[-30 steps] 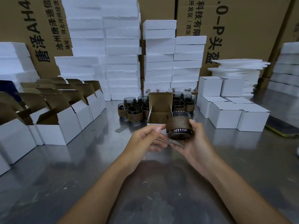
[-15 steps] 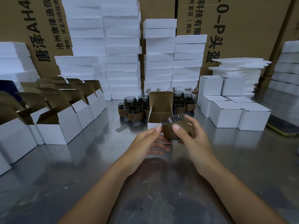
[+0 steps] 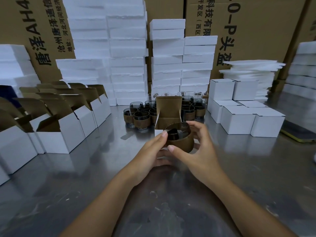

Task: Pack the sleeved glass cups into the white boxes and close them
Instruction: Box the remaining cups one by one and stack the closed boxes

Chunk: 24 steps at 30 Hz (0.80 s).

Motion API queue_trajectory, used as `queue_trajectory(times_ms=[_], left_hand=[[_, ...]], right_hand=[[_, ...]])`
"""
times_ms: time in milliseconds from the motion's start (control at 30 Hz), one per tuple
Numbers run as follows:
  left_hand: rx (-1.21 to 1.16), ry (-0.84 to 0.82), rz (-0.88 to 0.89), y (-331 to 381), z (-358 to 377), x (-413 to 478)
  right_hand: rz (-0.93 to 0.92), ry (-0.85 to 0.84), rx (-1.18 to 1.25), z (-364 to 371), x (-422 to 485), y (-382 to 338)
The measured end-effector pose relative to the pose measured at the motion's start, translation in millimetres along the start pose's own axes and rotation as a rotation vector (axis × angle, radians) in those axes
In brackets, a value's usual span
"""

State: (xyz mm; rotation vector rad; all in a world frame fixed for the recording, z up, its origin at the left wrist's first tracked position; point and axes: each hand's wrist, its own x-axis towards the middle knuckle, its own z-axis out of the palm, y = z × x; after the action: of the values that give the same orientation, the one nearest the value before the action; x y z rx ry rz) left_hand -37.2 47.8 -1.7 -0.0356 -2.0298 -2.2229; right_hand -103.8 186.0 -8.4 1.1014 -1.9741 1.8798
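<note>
Right hand [image 3: 200, 148], left hand [image 3: 150, 151] both grip cup [image 3: 180, 142], now turned mouth-up before open box [image 3: 168, 117].

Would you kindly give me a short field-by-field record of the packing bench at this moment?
Held item: sleeved cup, upright, mouth up
Right hand: grips the sleeve
Left hand: thumb at cup's rim
Open box: just behind cup, lid up
Waiting cups: clustered beside and behind box
Closed boxes: right side
Spare open boxes: left side
</note>
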Motion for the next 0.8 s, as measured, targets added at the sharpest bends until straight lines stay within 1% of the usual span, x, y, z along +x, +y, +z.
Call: queue_trajectory(times_ms=[267,567,800], left_hand=[[0.002,-0.006,0.100,2.9,-2.4,-1.2],[-0.005,0.026,0.134,2.5,-2.4,0.1],[0.009,-0.017,0.090,5.2,-0.1,-3.8]], right_hand=[[-0.046,-0.054,-0.040,1.3,-0.4,3.2],[-0.091,-0.083,-0.070,1.2,-0.2,2.9],[0.027,-0.042,0.027,-1.7,1.1,-0.6]])
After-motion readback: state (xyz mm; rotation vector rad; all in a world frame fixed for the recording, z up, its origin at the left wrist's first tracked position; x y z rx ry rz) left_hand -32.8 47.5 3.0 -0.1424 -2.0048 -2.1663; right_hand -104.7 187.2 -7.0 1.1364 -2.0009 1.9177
